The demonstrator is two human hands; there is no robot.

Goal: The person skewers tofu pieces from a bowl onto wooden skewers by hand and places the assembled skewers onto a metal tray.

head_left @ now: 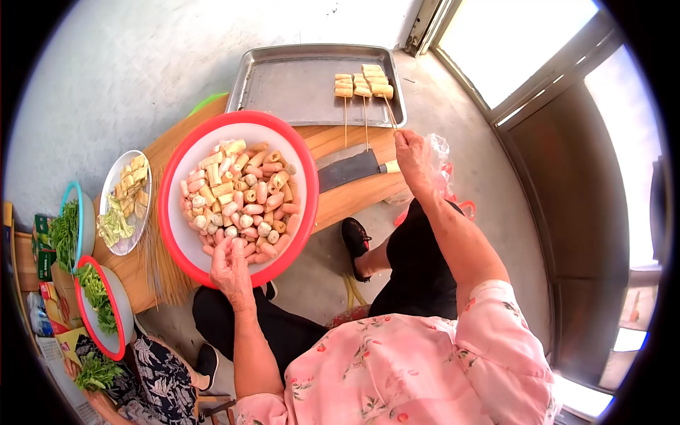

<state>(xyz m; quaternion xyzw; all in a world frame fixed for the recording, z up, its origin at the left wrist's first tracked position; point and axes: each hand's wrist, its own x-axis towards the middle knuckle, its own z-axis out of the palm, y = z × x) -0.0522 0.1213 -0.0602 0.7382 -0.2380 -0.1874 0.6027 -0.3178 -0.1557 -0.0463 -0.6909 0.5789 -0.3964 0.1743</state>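
Observation:
My right hand (415, 161) is closed around the lower end of a bamboo skewer (390, 113). Pale yellow rolled pieces (381, 91) are threaded on its far end, over the right side of a metal tray (283, 78). Beside it, two more loaded skewers (345, 117) lie with their sticks over the tray's near rim. My left hand (231, 275) reaches over the near rim of a red-rimmed white basin (170, 212). Its fingers are bent together against the small pink sausages (269, 249); what they pinch is hidden. Balls and tofu-like rolls fill the basin too.
A cleaver (347, 172) lies on the wooden table (329, 212). To the left are an oval plate of food (126, 244), bare skewers (159, 265), and bowls of greens (69, 230). Another person's patterned clothing (166, 368) shows at lower left. Plastic bags (443, 170) sit beyond my right hand.

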